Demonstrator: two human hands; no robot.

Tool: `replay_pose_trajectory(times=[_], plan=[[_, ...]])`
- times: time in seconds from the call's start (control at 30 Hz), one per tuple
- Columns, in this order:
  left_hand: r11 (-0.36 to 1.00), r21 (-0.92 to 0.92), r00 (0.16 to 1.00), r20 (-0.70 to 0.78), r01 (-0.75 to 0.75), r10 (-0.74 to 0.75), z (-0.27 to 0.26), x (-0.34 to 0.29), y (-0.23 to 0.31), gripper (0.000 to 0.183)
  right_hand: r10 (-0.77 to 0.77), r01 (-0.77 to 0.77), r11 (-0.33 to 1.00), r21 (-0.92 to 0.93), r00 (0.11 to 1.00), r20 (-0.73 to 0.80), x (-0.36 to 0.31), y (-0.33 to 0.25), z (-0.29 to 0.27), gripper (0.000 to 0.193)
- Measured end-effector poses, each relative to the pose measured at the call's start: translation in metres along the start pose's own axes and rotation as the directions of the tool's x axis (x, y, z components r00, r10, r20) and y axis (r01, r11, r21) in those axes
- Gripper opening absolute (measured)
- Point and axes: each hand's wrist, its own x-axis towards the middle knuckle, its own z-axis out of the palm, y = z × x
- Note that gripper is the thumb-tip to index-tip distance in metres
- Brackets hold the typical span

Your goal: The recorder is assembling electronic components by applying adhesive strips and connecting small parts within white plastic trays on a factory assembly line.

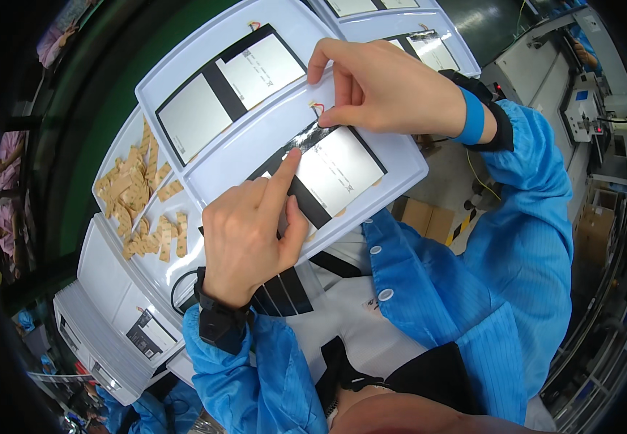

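Observation:
A flat battery pack (339, 170), with silver-white cells and a black taped edge, lies in the near compartment of a white tray (403, 160). My left hand (245, 224) has its index finger stretched onto the shiny black strip, the thumb apart and nothing held. The thumb of my right hand (397, 90) rests at the strip's other end, beside short coloured wires (318, 108). Its index finger reaches apart toward the tray's divider, and its other fingers are curled. A second battery pack (259, 71) lies in the far compartment; its wires (254, 27) stick out at the top.
Left of the tray, many tan perforated pieces (129, 184) lie heaped in another white tray. Stacked white trays (96, 340) stand at the lower left. Another tray with packs (433, 50) is at the back right. A machine (585, 108) stands at far right, and cardboard boxes (427, 219) lie below.

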Motion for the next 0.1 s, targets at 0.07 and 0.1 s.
replay_pose_trajectory(times=[0.07,0.1], plan=[[0.999,-0.035,1.0,-0.008,0.012,-0.012,0.0012,0.0006,0.0004,0.052,-0.011,0.007,0.995,-0.103,0.999,-0.031,-0.0029,0.0001,0.0005,0.037],[0.999,-0.034,1.0,-0.01,0.01,-0.01,0.0002,0.0005,0.0012,0.052,-0.029,0.017,0.979,-0.203,0.998,-0.059,-0.0039,0.0001,-0.0001,0.041]])
